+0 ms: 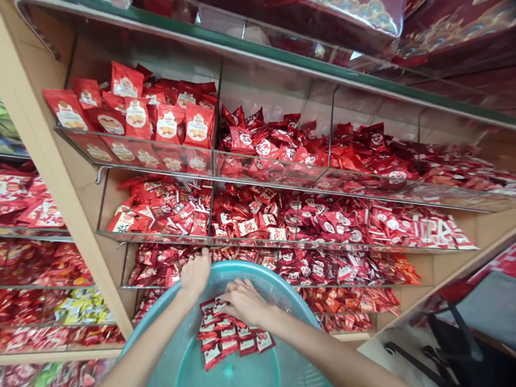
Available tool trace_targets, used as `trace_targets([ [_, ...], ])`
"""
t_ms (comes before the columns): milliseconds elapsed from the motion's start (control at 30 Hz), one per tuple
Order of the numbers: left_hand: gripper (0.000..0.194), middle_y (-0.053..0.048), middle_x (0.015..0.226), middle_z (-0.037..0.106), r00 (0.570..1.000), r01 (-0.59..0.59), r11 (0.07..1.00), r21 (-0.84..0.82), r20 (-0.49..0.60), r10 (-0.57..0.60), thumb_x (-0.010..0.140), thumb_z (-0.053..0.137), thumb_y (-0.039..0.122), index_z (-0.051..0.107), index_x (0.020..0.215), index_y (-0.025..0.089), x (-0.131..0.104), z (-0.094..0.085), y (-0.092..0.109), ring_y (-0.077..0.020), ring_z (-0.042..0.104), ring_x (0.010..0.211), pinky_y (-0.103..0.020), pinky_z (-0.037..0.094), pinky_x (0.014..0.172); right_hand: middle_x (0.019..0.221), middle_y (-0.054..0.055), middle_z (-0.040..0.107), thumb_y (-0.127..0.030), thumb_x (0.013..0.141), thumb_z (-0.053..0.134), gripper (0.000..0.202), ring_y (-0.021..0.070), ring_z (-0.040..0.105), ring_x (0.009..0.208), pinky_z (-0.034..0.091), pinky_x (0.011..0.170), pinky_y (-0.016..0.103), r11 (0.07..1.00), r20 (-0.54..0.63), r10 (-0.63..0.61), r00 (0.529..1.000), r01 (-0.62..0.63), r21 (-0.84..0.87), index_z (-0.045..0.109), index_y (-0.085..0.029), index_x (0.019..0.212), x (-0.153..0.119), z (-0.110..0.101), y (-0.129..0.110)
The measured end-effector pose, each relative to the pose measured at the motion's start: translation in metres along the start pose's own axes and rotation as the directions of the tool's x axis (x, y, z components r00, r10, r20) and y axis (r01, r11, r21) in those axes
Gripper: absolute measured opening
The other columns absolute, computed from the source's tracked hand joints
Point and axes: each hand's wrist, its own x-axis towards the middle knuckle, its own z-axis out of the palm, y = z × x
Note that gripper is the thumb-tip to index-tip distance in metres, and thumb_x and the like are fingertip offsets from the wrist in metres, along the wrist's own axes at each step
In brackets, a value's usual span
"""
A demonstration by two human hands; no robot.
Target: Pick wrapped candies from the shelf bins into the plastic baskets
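A large teal plastic basket with perforated sides is tilted in front of the shelves. Inside it lies a pile of small red-and-white snack packets. My right hand reaches over this pile, its fingers curled down onto the upper packets; how many it grips is hidden. At the basket's far left rim, my left hand is closed, apparently around the rim, close to the lower shelf's front. The undersides of its fingers do not show.
Tiered clear-fronted shelves hold red snack packets behind dividers. A wooden upright separates another shelf unit on the left. Large dark-red boxes sit above. A black chair stands at lower right.
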Motion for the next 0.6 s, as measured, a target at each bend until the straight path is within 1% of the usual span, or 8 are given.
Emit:
trace_targets([
  [100, 0.038, -0.016, 0.079, 0.069, 1.000, -0.010, 1.000, 0.006, 0.009, 0.010, 0.095, 0.021, 0.024, 0.051, 0.113, 0.008, 0.001, 0.001, -0.001, -0.0295, 0.068, 0.079, -0.037, 0.051, 0.063, 0.099, 0.007, 0.062, -0.034, 0.083, 0.059, 0.022, 0.0233, 0.052, 0.098, 0.039, 0.083, 0.036, 1.000, -0.001, 0.015, 1.000, -0.015, 0.001, 0.066, -0.020, 0.099, 0.001, 0.001, 0.000],
  [200, 0.037, -0.017, 0.081, 0.069, 1.000, -0.014, 1.000, 0.010, 0.015, 0.014, 0.095, 0.021, 0.023, 0.051, 0.113, 0.009, 0.001, 0.001, -0.002, -0.0286, 0.068, 0.080, -0.036, 0.051, 0.063, 0.102, 0.007, 0.061, -0.037, 0.083, 0.059, 0.027, 0.0232, 0.052, 0.099, 0.040, 0.084, 0.036, 0.999, -0.063, 0.003, 0.998, 0.000, 0.050, 0.063, -0.021, 0.105, 0.001, -0.018, -0.004],
  [300, 0.037, -0.017, 0.083, 0.068, 0.999, -0.015, 1.000, 0.000, 0.048, 0.015, 0.094, 0.023, 0.020, 0.049, 0.117, 0.009, 0.000, 0.000, -0.002, -0.0282, 0.068, 0.081, -0.035, 0.050, 0.064, 0.102, 0.007, 0.062, -0.035, 0.088, 0.053, 0.026, 0.0200, 0.053, 0.099, 0.039, 0.087, 0.032, 0.992, -0.243, -0.053, 0.969, 0.079, 0.100, 0.062, -0.019, 0.106, 0.004, -0.063, -0.007],
  [367, 0.037, -0.017, 0.084, 0.068, 0.998, -0.006, 1.000, 0.000, 0.061, 0.006, 0.092, 0.024, 0.016, 0.047, 0.120, 0.008, 0.000, -0.001, -0.002, -0.0274, 0.068, 0.080, -0.035, 0.050, 0.065, 0.100, 0.006, 0.062, -0.032, 0.091, 0.047, 0.023, 0.0176, 0.053, 0.097, 0.039, 0.087, 0.030, 0.990, -0.407, -0.056, 0.912, 0.105, 0.099, 0.062, -0.019, 0.103, 0.009, -0.101, -0.006],
  [400, 0.038, -0.017, 0.085, 0.068, 0.998, -0.002, 1.000, 0.002, 0.059, 0.002, 0.091, 0.024, 0.013, 0.047, 0.121, 0.008, 0.000, -0.001, -0.002, -0.0271, 0.068, 0.080, -0.034, 0.050, 0.065, 0.098, 0.006, 0.063, -0.032, 0.093, 0.045, 0.023, 0.0166, 0.054, 0.094, 0.040, 0.086, 0.029, 0.990, -0.455, -0.056, 0.889, 0.109, 0.091, 0.062, -0.019, 0.101, 0.013, -0.120, -0.003],
  [433, 0.038, -0.018, 0.085, 0.068, 0.999, 0.003, 1.000, 0.005, 0.054, -0.003, 0.090, 0.024, 0.012, 0.046, 0.121, 0.008, 0.000, -0.001, -0.002, -0.0270, 0.068, 0.080, -0.034, 0.050, 0.065, 0.098, 0.006, 0.063, -0.031, 0.094, 0.042, 0.024, 0.0164, 0.054, 0.094, 0.039, 0.087, 0.030, 0.994, -0.503, -0.033, 0.863, 0.082, 0.075, 0.062, -0.019, 0.100, 0.018, -0.138, 0.002],
  [500, 0.038, -0.018, 0.084, 0.068, 0.999, -0.001, 1.000, 0.001, 0.043, 0.001, 0.091, 0.025, 0.013, 0.046, 0.121, 0.008, -0.001, -0.001, -0.002, -0.0275, 0.068, 0.081, -0.035, 0.050, 0.066, 0.102, 0.008, 0.062, -0.027, 0.094, 0.041, 0.025, 0.0182, 0.053, 0.099, 0.038, 0.091, 0.032, 0.999, -0.557, 0.036, 0.830, -0.033, 0.015, 0.061, -0.017, 0.103, 0.031, -0.167, 0.015],
  [600, 0.038, -0.018, 0.083, 0.068, 0.999, 0.000, 1.000, -0.011, 0.038, 0.000, 0.092, 0.024, 0.018, 0.048, 0.119, 0.007, -0.001, 0.000, -0.002, -0.0282, 0.067, 0.081, -0.037, 0.050, 0.067, 0.109, 0.010, 0.062, -0.023, 0.093, 0.038, 0.029, 0.0224, 0.055, 0.103, 0.039, 0.091, 0.036, 0.970, -0.530, 0.176, 0.830, -0.239, -0.052, 0.057, -0.018, 0.114, 0.055, -0.191, 0.036],
])
